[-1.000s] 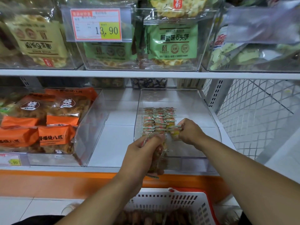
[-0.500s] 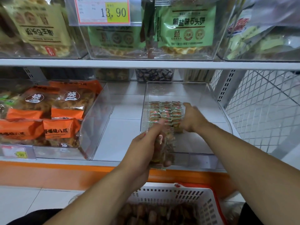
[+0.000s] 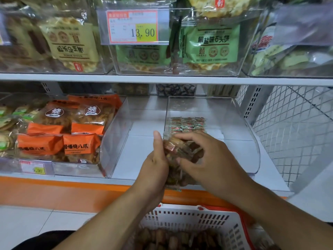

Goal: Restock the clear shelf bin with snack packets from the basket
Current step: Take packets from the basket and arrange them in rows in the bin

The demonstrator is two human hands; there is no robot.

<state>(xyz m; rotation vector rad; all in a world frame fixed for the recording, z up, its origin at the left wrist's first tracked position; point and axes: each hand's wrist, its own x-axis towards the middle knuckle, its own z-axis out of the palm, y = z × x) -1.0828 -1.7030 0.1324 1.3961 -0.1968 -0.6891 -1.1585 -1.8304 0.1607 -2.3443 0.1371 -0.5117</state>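
Packets (image 3: 177,156) betw. left hand (image 3: 155,163) & right hand (image 3: 207,159) grip.

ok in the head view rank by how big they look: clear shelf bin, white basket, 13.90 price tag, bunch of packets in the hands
1. clear shelf bin
2. white basket, partly cut off and nearer the camera, so unsure against the bin
3. 13.90 price tag
4. bunch of snack packets

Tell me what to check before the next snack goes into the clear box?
1. Left hand grips the bunch of snack packets: ok.
2. Right hand has its fingers on the bunch, ready to pull one off: ok.
3. Clear shelf bin has bare floor in front of the packets already in the bin: ok.
4. Those packets lie in neat rows: ok.
5. Basket below has more snacks: ok.
6. One packet already pinched free: cannot tell.
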